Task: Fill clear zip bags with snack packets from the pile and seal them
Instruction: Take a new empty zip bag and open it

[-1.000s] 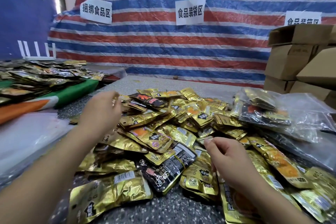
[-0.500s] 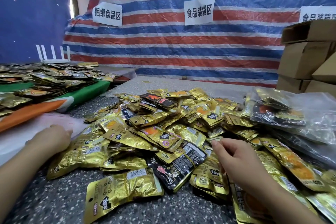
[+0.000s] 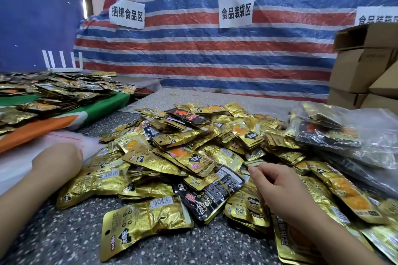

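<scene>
A pile of gold and black snack packets (image 3: 193,157) covers the middle of the speckled table (image 3: 64,232). A flat stack of empty clear zip bags (image 3: 21,157) with a red zip line lies at the left. My left hand (image 3: 58,160) rests on the near edge of that stack, its fingers hidden behind the back of the hand. My right hand (image 3: 277,183) hovers low over the right side of the pile, fingers loosely curled, fingertips close to a gold packet's edge, holding nothing that I can see. Filled clear bags (image 3: 349,135) lie at the right.
A second heap of packets (image 3: 53,92) sits on a green and orange cloth at the far left, with a white pronged device (image 3: 62,62) behind it. Cardboard boxes (image 3: 361,71) are stacked at the back right. A striped tarp with paper signs closes the back.
My left hand came down from above the pile and moved left onto the clear bag stack, where it now stays. My right hand has barely moved.
</scene>
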